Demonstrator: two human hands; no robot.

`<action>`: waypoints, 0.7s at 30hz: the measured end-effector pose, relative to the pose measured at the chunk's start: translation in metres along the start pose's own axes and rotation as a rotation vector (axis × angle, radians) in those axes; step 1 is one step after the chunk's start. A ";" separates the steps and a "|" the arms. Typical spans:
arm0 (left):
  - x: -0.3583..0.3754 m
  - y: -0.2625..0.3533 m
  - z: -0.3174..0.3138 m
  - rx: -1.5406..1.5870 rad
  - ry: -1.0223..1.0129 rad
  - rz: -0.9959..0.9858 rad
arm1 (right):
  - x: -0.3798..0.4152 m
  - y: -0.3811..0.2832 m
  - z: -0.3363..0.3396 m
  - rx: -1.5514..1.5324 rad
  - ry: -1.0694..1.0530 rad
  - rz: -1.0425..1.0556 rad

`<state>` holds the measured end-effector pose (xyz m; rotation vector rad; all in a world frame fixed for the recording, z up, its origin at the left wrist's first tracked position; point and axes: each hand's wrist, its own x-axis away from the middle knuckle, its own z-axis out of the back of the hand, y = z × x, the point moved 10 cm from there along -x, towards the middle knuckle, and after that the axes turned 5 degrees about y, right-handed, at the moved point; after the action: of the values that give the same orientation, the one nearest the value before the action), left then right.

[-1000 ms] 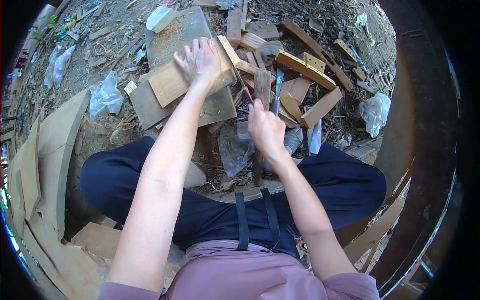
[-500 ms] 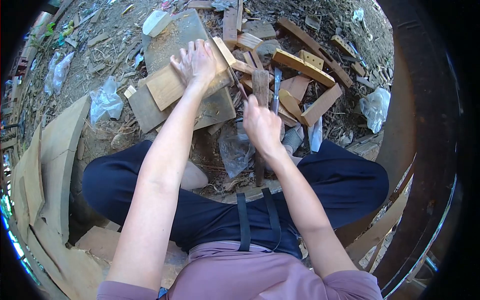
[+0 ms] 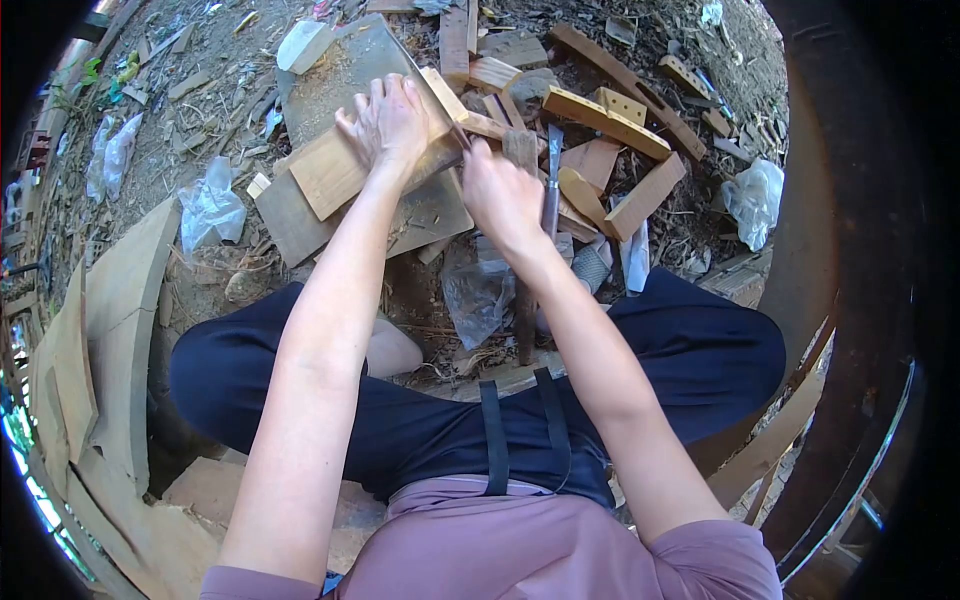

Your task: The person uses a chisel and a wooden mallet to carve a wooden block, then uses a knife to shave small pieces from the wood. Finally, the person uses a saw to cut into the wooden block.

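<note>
My left hand (image 3: 388, 125) lies with fingers spread on a pale wooden board (image 3: 328, 178), pressing it down. The board rests on darker flat blocks (image 3: 298, 218). My right hand (image 3: 505, 195) is closed around the handle of a handsaw, which is mostly hidden by the fingers. The thin saw blade (image 3: 424, 82) runs away from me along the board's right end, just right of my left fingers. Beyond the blade a pale wood piece (image 3: 443, 92) shows. A chisel (image 3: 552, 185) with a dark handle lies just right of my right hand.
Cut wood pieces (image 3: 605, 122) are heaped at the front right, near an upright worn wooden stick (image 3: 521, 150). A whitish block (image 3: 305, 46) sits on the sawdust-covered slab (image 3: 335, 85). Plastic bags (image 3: 212, 208) litter the ground. A dark curved frame (image 3: 850, 250) stands at right.
My right hand has pushed the saw forward and to the left, so more of the blade shows beyond the board. My left hand stays pressed on the board.
</note>
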<state>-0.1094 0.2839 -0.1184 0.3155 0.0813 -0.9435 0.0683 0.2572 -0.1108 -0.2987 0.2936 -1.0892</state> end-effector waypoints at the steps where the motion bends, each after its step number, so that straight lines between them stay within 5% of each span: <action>1: 0.000 -0.001 0.000 -0.001 0.000 -0.005 | -0.009 -0.004 -0.004 -0.001 0.014 0.019; 9: -0.001 -0.001 -0.001 -0.006 0.005 -0.008 | 0.047 0.016 0.018 0.053 -0.076 -0.018; 13: 0.000 0.000 0.001 -0.003 -0.014 -0.018 | -0.013 -0.008 -0.001 0.008 0.107 0.018; 21: -0.001 -0.002 0.001 0.041 0.040 0.001 | 0.056 0.017 0.013 0.081 0.018 0.010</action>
<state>-0.1117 0.2831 -0.1180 0.3723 0.0982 -0.9386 0.1117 0.2155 -0.1097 -0.2156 0.2661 -1.0912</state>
